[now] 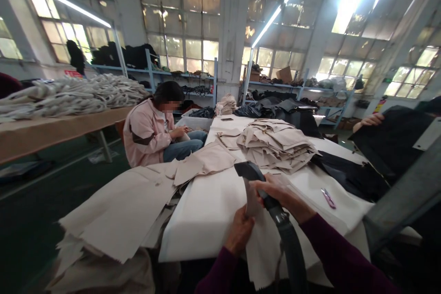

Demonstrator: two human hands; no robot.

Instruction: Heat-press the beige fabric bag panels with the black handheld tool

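My right hand [272, 188] is closed round the handle of a black tool [253, 172] with a thick dark hose running down toward me. Just left of it and lower, my left hand [240, 229] is closed on the edge of a beige fabric piece [263, 248], which hangs down over the near table edge. The tool's flat head is at the upper end of this fabric. Beyond my hands lies a tall pile of beige fabric pieces [275, 142] on the white table [206, 216].
Large beige sheets [127, 206] overhang the table at left. A seated person [148, 133] is beyond them. Small pink-handled snips [328, 198] lie at right, near black fabric [351, 174]. Another person's hand [373, 120] holds dark cloth. A metal post [403, 179] slants at right.
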